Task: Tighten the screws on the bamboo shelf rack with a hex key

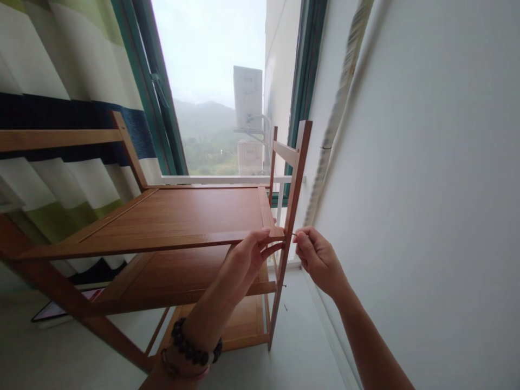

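Observation:
A brown wooden shelf rack [207, 211] stands before me, with its top board level and two lower boards beneath. My left hand [249, 252] grips the front right corner of the top board, thumb on top and fingers under the rail, beside the upright post [293, 189]. On the post's outer side, my right hand [317, 257] pinches a thin dark screw [294, 234] whose tip points at the post, level with the top board. Most of the screw is hidden in the fingers. Lower down, another screw [284, 285] sticks out of the same post.
A small thin piece, perhaps a screw [285, 307], lies on the pale floor [300, 336]. The white wall [430, 162] and a wrapped pipe [325, 157] rise close on the right. Behind are a window [207, 81] and a striped curtain [49, 70]; a flat item [69, 307] lies at left.

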Available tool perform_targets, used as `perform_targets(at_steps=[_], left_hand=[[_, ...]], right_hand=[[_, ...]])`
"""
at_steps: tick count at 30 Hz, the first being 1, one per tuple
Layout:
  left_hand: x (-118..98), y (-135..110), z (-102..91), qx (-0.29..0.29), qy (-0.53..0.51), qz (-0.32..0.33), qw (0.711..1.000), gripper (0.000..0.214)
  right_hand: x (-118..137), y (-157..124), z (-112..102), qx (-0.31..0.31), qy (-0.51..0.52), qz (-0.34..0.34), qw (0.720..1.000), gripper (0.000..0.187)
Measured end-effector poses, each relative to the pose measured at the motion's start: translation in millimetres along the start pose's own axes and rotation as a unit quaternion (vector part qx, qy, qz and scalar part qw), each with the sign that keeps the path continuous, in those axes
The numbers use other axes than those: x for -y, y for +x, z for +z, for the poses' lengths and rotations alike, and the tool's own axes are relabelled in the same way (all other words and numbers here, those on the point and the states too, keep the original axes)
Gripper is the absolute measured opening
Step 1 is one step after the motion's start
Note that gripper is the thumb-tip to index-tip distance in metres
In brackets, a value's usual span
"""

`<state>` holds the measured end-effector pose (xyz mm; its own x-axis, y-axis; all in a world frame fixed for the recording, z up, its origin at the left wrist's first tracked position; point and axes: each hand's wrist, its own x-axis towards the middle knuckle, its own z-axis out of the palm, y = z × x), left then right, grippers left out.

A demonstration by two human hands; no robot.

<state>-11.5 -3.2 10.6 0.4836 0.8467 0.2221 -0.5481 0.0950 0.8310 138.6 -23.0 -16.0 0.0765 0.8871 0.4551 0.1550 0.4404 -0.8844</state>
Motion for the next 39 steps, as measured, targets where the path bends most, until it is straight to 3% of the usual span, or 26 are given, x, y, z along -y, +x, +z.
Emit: perform_targets(at_steps=[8,18,27,39], left_hand=[[2.0,0.8,0.1,0.006,0.038,-0.009,0.999,0.028],[1.5,0.1,-2.0,0.009,0.039,-0.011,0.999,0.028],[2.4,0.6,-11.0,-0.032,0.062,-0.014,0.997,0.024],[15.0,-3.8,11.0,-0.131,0.145,0.099,0.976,0.017]], right_hand=[[5.6,6.4,-12.6,0.035,-0.087,-0.018,0.995,0.028],[5.7,8.2,-16.9,0.069,-0.099,-0.04,0.992,0.022],[3.9,7.4,-16.3,0.059,-0.112,-0.051,0.991,0.023],[5.9,5.7,-17.4,0.063,-0.138,-0.062,0.987,0.023]])
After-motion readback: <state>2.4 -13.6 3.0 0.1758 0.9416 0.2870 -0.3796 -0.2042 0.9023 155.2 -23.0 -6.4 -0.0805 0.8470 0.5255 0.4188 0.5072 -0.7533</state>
